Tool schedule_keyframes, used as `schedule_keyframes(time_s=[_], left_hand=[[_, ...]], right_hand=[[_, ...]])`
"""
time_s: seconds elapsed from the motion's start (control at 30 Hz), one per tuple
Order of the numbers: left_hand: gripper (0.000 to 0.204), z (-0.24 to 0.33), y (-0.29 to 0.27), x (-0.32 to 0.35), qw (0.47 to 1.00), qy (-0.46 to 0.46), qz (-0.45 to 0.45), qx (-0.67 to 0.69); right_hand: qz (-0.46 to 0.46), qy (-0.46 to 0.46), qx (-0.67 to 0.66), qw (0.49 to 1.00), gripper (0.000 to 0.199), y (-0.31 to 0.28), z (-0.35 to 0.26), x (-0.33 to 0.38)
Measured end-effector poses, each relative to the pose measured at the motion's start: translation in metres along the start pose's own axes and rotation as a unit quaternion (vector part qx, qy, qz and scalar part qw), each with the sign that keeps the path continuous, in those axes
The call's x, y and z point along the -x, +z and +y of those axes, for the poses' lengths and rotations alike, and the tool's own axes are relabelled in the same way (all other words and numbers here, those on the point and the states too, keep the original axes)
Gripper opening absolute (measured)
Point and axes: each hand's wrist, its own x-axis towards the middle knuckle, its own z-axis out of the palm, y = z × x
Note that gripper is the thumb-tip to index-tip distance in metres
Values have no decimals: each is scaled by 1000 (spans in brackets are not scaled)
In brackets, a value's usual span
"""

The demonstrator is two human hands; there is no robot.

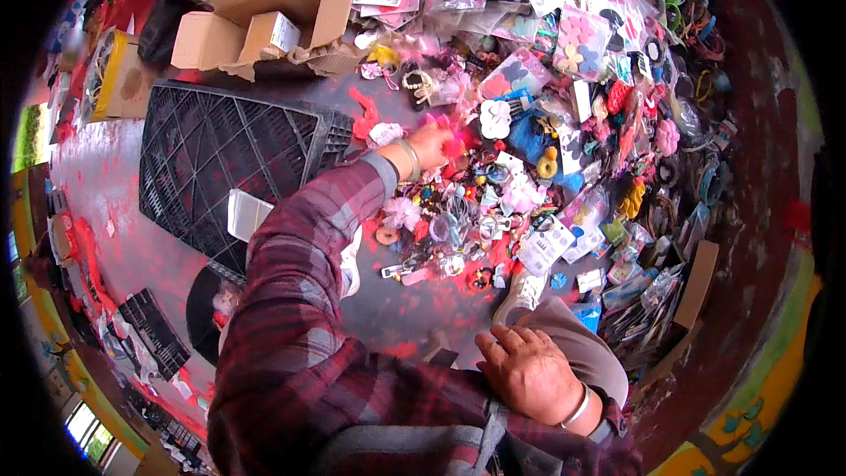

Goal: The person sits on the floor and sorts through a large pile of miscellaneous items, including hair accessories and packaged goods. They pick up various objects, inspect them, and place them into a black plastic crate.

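While my left hand (432, 146) reaches far out into the pile (493, 203), I can see from the head view that its fingers are curled down on something pink at the near-left edge of the pile. The thing is too blurred for me to name, and I cannot tell if I grip it or just touch it. My right hand (529, 375) lies flat and loose on my knee (577, 335), holding nothing, just below the pile. The black crate (229, 159) sits left of the pile, and the boxes (256, 22) are past the pile's far-left corner. I think the best way is to pinch just one small piece, lift it slowly, and not drag the clips and flowers around it. Keeping my right hand on the knee should help me stay steady.
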Motion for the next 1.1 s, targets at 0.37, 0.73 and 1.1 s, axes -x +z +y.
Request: schedule_keyframes(time_s=[0.37, 0.73, 1.1], left_hand=[[30, -4, -72, -53, 997, -37, -21, -67], [73, -51, -101, -126, 921, -286, -32, -263], [70, -26, -77, -103, 940, -265, -134, -170]], right_hand=[[8, -13, 10, 1000, 31, 3, 6, 10], [1, 35, -17, 999, 33, -16, 34, -7], [21, 42, -17, 999, 32, -15, 25, -11]])
